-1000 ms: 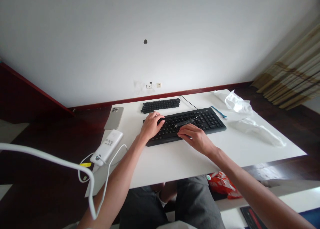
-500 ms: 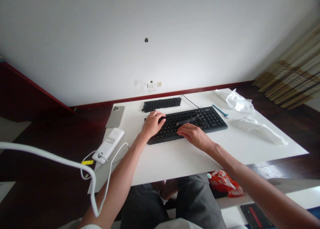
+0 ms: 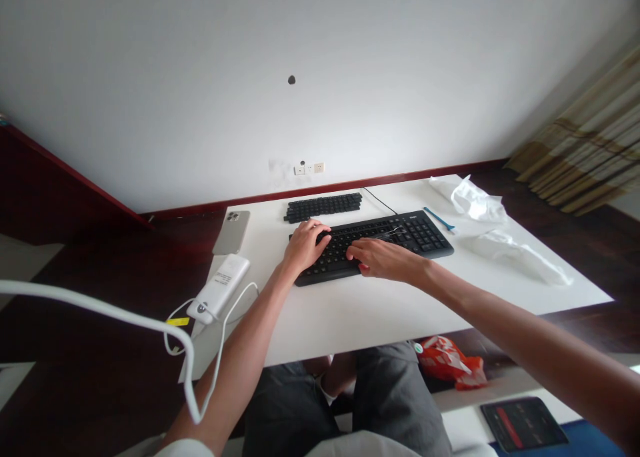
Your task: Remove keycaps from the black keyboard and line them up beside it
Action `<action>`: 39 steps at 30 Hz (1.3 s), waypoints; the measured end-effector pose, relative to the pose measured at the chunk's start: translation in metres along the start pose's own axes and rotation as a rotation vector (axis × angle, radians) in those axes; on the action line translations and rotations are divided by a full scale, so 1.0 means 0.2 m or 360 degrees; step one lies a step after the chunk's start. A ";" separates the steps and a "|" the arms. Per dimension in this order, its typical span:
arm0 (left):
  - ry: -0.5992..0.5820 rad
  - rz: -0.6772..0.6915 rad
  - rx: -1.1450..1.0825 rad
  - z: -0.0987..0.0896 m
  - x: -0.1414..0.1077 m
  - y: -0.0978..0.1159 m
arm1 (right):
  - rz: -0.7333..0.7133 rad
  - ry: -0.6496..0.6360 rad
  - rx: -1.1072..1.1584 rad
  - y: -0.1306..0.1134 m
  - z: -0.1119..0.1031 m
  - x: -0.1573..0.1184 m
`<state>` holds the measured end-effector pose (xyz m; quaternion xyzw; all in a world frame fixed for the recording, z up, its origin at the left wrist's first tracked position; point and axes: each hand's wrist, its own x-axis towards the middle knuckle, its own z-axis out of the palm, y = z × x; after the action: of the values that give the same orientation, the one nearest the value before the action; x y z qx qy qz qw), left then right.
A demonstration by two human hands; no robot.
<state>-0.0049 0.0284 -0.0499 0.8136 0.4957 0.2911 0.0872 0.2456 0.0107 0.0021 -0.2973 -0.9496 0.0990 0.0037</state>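
A black keyboard [image 3: 430, 237] lies on the white table, its long side across in front of me. On its left part rests my left hand [image 3: 305, 249], thumb spread away from the fingers. Over the middle of the lower rows is my right hand [image 3: 383, 258], its fingers bent and bunched with the fingertips low at the keys. Whatever may be between them is hidden. A pair of metal tweezers [image 3: 399, 231] lies across the keyboard just behind my right hand, which covers part of it. Behind the keyboard sits a block of black keycaps [image 3: 324, 206] in rows.
At the table's left are a phone [image 3: 232, 232] and a white power bank [image 3: 220, 288] with a white cable [image 3: 125, 317] that hangs close to my left forearm. To the right lie a blue brush-like tool [image 3: 440, 219] and crumpled white plastic bags [image 3: 475, 200].
My right hand has shifted slightly left and up over the keys, now hiding more of the tweezers. My left hand stays put on the keyboard.
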 end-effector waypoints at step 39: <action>-0.0060 -0.0053 0.0015 -0.01 0.01 0.02 | -0.0146 -0.0071 0.0185 -0.04 -0.05 0.12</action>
<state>-0.0030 0.0272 -0.0452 0.8110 0.5088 0.2719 0.0977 0.2230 0.0200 0.0126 -0.2503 -0.9548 0.1603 0.0042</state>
